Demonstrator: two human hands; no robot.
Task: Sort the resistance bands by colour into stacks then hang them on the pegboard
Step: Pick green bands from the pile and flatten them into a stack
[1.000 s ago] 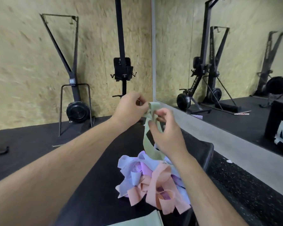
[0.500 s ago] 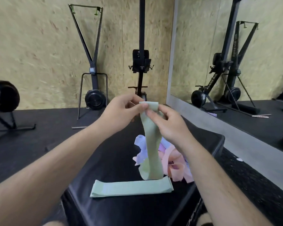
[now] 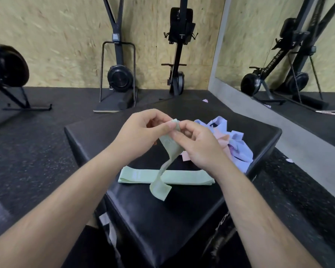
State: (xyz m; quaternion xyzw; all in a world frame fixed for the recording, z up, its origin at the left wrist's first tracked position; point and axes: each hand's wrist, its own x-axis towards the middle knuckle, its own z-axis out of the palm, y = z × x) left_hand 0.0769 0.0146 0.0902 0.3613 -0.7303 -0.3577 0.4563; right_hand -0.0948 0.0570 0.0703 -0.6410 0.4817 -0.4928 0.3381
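Observation:
Both hands pinch the top end of a pale green resistance band (image 3: 167,151) above a black padded box (image 3: 97,136). My left hand (image 3: 141,132) and my right hand (image 3: 197,146) meet at its upper edge. The band hangs twisted, and its lower end touches the box top across a second green band (image 3: 186,176) that lies flat there. Behind my right hand sits a tangled heap of blue, pink and purple bands (image 3: 234,144), partly hidden by that hand.
Black exercise machines (image 3: 118,74) stand against the wooden wall beyond the box. A wall mirror (image 3: 288,55) runs along the right, above a grey ledge. Black rubber flooring (image 3: 27,144) surrounds the box. Small scraps (image 3: 289,160) lie on the floor at right.
The view has tilted downward and the hands have come lower and nearer the flat green band. The hanging green band's lower end now drapes over the flat one.

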